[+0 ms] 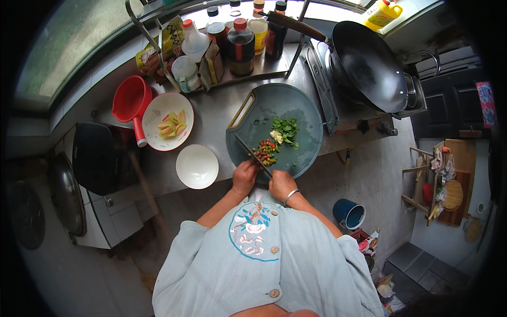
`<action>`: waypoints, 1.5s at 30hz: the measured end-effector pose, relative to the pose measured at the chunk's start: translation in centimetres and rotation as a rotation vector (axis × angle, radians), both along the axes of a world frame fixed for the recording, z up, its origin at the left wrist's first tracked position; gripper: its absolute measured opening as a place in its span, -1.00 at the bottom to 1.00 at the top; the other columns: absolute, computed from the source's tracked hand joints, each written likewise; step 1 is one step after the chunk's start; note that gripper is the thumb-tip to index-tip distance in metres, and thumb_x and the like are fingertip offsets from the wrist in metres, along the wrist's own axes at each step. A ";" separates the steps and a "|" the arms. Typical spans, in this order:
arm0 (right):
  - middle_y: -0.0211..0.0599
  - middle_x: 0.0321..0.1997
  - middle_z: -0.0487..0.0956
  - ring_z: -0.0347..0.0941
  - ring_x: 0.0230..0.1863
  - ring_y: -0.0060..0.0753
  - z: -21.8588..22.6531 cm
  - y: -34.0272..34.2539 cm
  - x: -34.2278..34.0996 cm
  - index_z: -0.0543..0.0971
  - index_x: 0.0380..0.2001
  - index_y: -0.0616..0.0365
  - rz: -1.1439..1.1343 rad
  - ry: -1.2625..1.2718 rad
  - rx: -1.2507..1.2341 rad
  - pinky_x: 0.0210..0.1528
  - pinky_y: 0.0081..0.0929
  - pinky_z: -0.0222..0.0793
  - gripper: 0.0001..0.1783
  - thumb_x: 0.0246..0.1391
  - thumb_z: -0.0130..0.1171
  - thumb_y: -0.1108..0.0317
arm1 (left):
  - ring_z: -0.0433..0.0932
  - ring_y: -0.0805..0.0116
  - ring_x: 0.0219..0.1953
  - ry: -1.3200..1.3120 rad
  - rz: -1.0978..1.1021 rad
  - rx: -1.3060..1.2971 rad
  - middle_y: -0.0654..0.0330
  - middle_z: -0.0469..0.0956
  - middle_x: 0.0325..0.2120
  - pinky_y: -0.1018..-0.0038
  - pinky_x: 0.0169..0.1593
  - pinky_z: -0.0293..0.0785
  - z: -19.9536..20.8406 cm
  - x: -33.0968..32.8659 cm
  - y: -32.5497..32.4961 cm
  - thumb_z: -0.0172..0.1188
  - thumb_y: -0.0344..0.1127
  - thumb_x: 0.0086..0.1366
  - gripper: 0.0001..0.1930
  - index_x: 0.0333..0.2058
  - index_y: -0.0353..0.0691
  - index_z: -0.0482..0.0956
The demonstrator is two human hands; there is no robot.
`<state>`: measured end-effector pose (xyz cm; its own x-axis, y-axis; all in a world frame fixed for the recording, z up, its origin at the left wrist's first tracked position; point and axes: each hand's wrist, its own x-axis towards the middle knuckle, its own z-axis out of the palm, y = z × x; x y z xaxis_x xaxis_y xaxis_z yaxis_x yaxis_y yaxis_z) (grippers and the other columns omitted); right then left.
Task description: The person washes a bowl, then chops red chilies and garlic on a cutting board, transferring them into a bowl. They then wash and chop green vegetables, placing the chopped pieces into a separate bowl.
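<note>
My right hand [283,185], with a bracelet at the wrist, is closed round the handle of a kitchen knife [250,152]. The blade slants up and left over a round dark-green cutting board [309,140]. Beside the blade, my left hand [245,178] has its fingers curled at the board's near edge; what they hold is hidden. Chopped red and green peppers [268,150] lie right of the blade. Just beyond them are pale garlic pieces [276,137] and a heap of chopped green herbs [287,129].
Left of the board stand an empty white bowl [197,166], a plate [150,138] of pale sliced pieces and a red ladle [130,99]. Bottles [241,45] fill a rack behind. A black wok [369,63] sits on the stove at right. A blue bucket [348,213] stands below.
</note>
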<state>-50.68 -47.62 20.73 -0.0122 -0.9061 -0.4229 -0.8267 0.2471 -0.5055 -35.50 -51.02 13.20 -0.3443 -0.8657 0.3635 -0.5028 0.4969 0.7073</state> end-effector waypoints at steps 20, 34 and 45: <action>0.18 -0.52 0.50 0.45 -0.40 0.20 -1.3 0.3 -0.6 0.48 -0.51 0.34 -0.088 -0.132 -0.181 -0.32 -0.05 0.38 -0.85 -0.14 0.05 0.44 | 0.48 0.07 -0.27 0.085 -0.050 0.009 0.10 0.48 -0.25 0.31 -0.22 0.45 1.7 0.2 0.6 0.23 -0.53 -0.06 -0.77 -0.34 -0.25 0.52; 0.19 -0.50 0.52 0.47 -0.38 0.20 0.0 0.9 -0.2 0.49 -0.52 0.35 0.020 0.005 0.004 -0.30 -0.05 0.40 -0.86 -0.15 0.02 0.47 | 0.49 0.10 -0.35 0.013 -0.047 -0.036 0.12 0.52 -0.34 0.34 -0.31 0.45 0.1 0.1 0.3 0.18 -0.57 -0.10 -0.81 -0.42 -0.25 0.55; 0.20 -0.48 0.51 0.46 -0.35 0.20 -1.2 -0.5 0.6 0.48 -0.54 0.34 -0.027 -0.004 -0.003 -0.27 -0.05 0.38 -0.87 -0.14 0.04 0.46 | 0.49 0.10 -0.32 -0.003 -0.050 -0.008 0.13 0.52 -0.31 0.34 -0.28 0.46 0.5 0.1 0.1 0.12 -0.57 -0.14 -0.79 -0.42 -0.25 0.53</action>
<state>-50.04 -48.15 19.53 -0.0348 -0.9065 -0.4207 -0.8179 0.2677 -0.5092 -35.43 -50.87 13.67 -0.3882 -0.8443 0.3693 -0.4790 0.5272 0.7018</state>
